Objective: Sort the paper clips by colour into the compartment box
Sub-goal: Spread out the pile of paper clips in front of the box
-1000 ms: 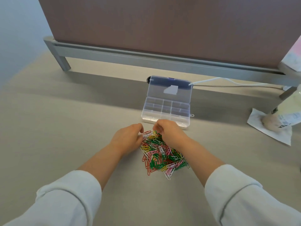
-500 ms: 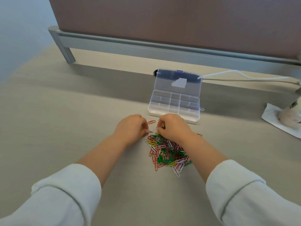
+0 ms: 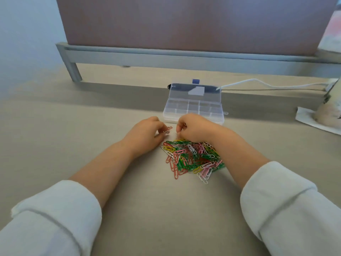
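Note:
A heap of paper clips (image 3: 192, 157) in red, green, yellow, pink and white lies on the desk between my forearms. Just beyond it stands the clear compartment box (image 3: 193, 108) with its lid tilted back; its compartments look empty. My left hand (image 3: 145, 134) is at the heap's far left edge, its fingertips pinching a red clip (image 3: 168, 129) together with a pale one. My right hand (image 3: 193, 129) hovers over the heap's far edge with curled fingers; what they hold is hidden.
A grey metal rail and a brown partition (image 3: 184, 23) close off the desk behind the box. A white cable (image 3: 267, 85) runs to the right. A white paper with a pale object (image 3: 321, 117) on it lies at the right edge.
Both hands have lifted slightly off the far edge of the heap toward the box. My left hand has drawn a red clip out of the heap. The camera has shifted a little.

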Demonstrator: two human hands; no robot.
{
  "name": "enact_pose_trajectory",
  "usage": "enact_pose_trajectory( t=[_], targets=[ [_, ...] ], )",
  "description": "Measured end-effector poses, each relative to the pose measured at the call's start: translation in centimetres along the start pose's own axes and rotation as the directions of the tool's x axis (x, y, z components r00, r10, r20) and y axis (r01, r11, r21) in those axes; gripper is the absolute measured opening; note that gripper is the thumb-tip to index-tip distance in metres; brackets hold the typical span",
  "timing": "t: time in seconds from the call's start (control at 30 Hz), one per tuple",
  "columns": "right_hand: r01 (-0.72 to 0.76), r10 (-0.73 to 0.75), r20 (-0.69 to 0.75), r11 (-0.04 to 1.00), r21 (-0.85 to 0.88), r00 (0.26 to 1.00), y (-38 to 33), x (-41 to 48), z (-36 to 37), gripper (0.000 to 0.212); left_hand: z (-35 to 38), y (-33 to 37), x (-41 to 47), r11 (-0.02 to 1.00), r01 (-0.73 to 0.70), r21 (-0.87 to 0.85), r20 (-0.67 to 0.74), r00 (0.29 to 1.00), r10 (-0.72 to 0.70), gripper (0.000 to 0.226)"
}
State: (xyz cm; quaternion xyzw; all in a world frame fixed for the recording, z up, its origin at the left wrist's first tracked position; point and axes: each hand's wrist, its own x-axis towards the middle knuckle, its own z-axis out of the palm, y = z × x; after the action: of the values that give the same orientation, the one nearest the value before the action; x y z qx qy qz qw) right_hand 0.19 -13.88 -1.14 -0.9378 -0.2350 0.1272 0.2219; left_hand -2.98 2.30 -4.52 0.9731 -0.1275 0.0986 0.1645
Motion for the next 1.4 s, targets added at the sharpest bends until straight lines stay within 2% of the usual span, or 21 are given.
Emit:
enact_pose_trajectory(
  t=[0.23, 0.33, 0.47, 0.6, 0.73, 0.83, 0.9, 1.0, 1.17, 1.4],
  targets=[
    [0.046, -0.045, -0.049, 0.999, 0.011, 0.998, 1.0, -2.6, -0.7, 0.006, -0.4, 1.8, -0.6, 1.000, -0.007, -0.007, -0.122, 0.992, 0.006, 0.020],
    [0.031, -0.025, -0.061, 0.994, 0.103, 0.998, 2.2, -2.7, -0.9, 0.009, -0.5, 2.1, -0.1, 0.999, -0.030, -0.043, -0.121, 0.992, 0.024, 0.020],
    [-0.006, 0.010, -0.024, 0.985, 0.171, 1.000, 3.4, -2.8, -2.0, 0.030, -0.2, 2.4, 0.9, 0.990, -0.099, -0.096, -0.008, 0.995, 0.099, 0.019],
    [-0.029, 0.036, -0.032, 0.981, 0.194, 0.999, 4.2, -2.2, -2.7, 0.043, -0.3, 2.7, 1.8, 0.978, -0.134, -0.161, 0.117, 0.981, 0.153, 0.033],
    [-0.085, 0.082, 0.030, 0.983, 0.160, 0.996, 4.5, -2.0, -3.4, 0.034, -1.1, 3.8, 2.1, 0.967, -0.149, -0.209, 0.226, 0.954, 0.196, 0.030],
    [-0.087, 0.080, 0.119, 0.995, 0.051, 0.990, 5.0, -2.8, -4.3, 0.019, -0.9, 4.2, 1.6, 0.952, -0.304, -0.044, 0.178, 0.935, 0.307, 0.009],
    [-0.062, 0.057, 0.137, 0.998, 0.027, 0.989, 5.5, -3.4, -4.9, 0.010, -0.8, 4.1, 1.6, 0.917, -0.396, 0.052, 0.177, 0.907, 0.382, 0.015],
    [-0.044, 0.048, 0.150, 0.999, -0.033, 0.987, 6.0, -3.8, -5.4, 0.011, -1.1, 4.1, 2.0, 0.919, -0.386, 0.076, 0.262, 0.897, 0.355, 0.017],
    [-0.029, 0.045, 0.160, 0.995, -0.099, 0.986, 6.1, -3.7, -5.1, 0.007, -1.4, 4.5, 2.6, 0.903, -0.408, 0.133, 0.311, 0.882, 0.353, 0.016],
    [-0.033, 0.052, 0.200, 0.995, -0.099, 0.978, 6.8, -2.6, -5.2, 0.008, -0.8, 3.8, 4.5, 0.904, -0.427, -0.031, 0.266, 0.868, 0.419, 0.007]
  ],
)
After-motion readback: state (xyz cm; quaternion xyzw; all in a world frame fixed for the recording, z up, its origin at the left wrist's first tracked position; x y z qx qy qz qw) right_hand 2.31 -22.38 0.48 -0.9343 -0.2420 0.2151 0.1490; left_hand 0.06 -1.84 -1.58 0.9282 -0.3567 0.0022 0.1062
